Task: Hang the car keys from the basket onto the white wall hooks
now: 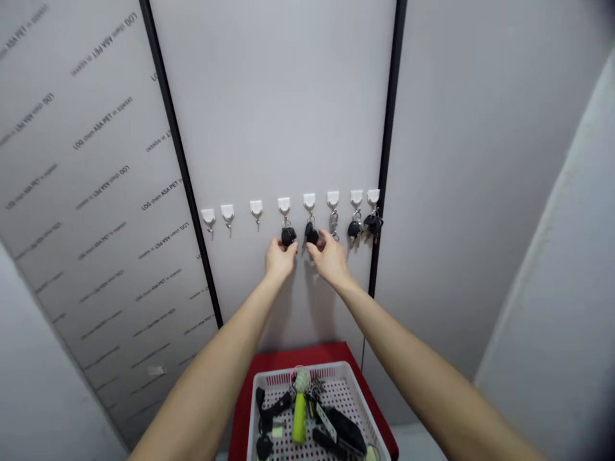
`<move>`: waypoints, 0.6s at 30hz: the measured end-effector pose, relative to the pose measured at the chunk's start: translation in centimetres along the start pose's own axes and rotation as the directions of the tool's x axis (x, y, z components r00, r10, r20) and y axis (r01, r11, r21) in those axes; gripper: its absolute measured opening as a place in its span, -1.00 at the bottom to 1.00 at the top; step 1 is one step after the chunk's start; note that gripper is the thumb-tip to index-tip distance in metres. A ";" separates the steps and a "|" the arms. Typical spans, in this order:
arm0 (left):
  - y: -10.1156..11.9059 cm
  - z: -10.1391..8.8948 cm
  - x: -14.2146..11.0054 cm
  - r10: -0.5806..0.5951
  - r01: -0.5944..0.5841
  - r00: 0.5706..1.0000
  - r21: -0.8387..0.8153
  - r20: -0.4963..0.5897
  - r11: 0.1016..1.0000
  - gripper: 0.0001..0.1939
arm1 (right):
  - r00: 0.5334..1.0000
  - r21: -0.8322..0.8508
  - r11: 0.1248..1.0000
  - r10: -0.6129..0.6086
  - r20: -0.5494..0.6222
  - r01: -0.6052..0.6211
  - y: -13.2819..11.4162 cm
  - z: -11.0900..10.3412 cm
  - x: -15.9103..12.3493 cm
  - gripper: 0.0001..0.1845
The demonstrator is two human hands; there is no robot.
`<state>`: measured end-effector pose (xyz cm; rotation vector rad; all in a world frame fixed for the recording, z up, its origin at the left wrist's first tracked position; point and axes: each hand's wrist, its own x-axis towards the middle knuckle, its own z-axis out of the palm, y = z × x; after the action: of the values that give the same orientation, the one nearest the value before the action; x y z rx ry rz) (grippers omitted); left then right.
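A row of white wall hooks (256,207) runs across the grey panel ahead. My left hand (280,259) reaches up with its fingers closed on a black key fob (288,235) that hangs from the fourth hook from the left (284,205). My right hand (329,257) is beside it, fingers pinched on another black key fob (312,234) under the fifth hook (309,201). The three leftmost hooks are bare. The three rightmost hooks carry a metal clip (334,223) and black fobs (373,223).
Below my arms a white perforated basket (353,390) sits on a red stand (288,357). It holds several key sets, black fobs and a yellow-green tag (299,416). Black vertical strips (177,147) frame the panel; a printed film-covered wall is at left.
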<state>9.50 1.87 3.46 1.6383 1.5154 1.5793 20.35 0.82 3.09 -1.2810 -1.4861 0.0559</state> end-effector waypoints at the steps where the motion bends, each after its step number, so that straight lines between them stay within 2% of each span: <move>1: 0.4 0.0 0.1 -0.017 0.018 1.000 -0.030 0.022 0.999 -0.75 | 0.999 -0.004 1.000 0.028 0.015 -0.028 -0.1 0.1 0.3 -0.57; 3: 1.1 -0.3 0.2 -0.048 0.055 0.996 -0.089 0.076 0.995 -0.80 | 0.996 0.006 0.998 0.065 0.057 -0.065 -0.2 0.1 0.9 -0.67; 5: 1.9 -1.0 0.1 -0.049 0.065 0.992 -0.147 0.113 0.987 -0.81 | 0.997 0.030 0.997 0.063 0.051 -0.065 -0.3 0.1 1.3 -0.75; 9: 3.7 -2.5 0.2 -0.008 0.036 0.993 -0.238 0.115 0.971 -0.83 | 0.994 0.204 0.973 0.104 0.012 -0.104 -1.0 0.1 1.7 -0.70; 13: 5.4 -3.5 1.5 0.055 -0.039 0.995 -0.189 0.081 0.981 -0.83 | 0.962 0.438 0.863 0.177 0.207 -0.253 -2.1 -0.1 2.2 -0.76; 14: 5.8 -3.7 1.9 0.068 -0.056 0.995 -0.163 0.070 0.985 -0.82 | 0.957 0.487 0.829 0.188 0.222 -0.276 -2.5 -0.3 2.5 -0.78; 16: 6.4 -4.1 2.6 0.081 -0.074 0.994 -0.088 0.076 0.993 -0.83 | 0.964 0.542 0.797 0.208 0.167 -0.266 -3.2 -1.1 3.4 -0.80; 18: 6.9 -4.6 3.1 0.081 -0.085 0.987 0.023 0.137 0.996 -0.85 | 0.975 0.502 0.836 0.198 0.103 -0.222 -3.8 -2.0 4.6 -0.80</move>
<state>7.57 0.55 11.98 1.8076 1.4235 1.4611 20.24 1.34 9.33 -0.9984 -1.2453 0.5947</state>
